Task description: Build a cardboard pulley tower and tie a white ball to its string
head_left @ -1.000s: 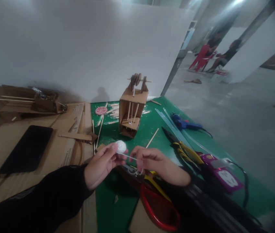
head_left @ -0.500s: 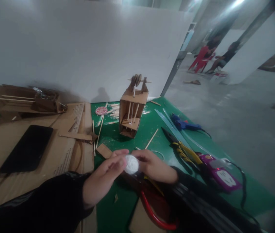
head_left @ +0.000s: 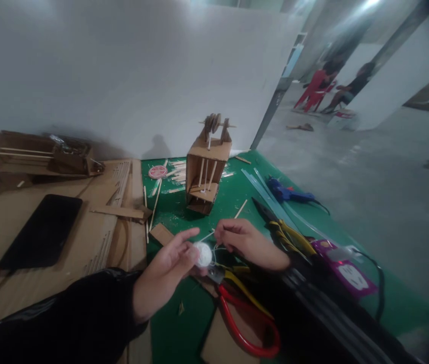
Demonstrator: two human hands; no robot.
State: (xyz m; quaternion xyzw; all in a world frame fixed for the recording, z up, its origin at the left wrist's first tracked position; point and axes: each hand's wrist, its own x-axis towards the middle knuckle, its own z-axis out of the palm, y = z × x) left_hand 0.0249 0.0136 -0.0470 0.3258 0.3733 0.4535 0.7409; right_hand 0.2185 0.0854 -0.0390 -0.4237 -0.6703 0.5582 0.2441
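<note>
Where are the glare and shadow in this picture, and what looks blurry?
In the head view, glare shows at the top right, and a soft shadow falls on the white panel, left of the cardboard model; also in the head view, the right corners darken, the distant red chair is blurred, and the ball of white string looks soft.

Black sleeves (head_left: 74,308) (faint grey stripes (head_left: 324,306))

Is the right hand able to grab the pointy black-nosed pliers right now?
Probably yes: the pliers lie near the right hand, with nothing seen between them. It seems to pinch white string, though, so it may need to let go first.
</note>
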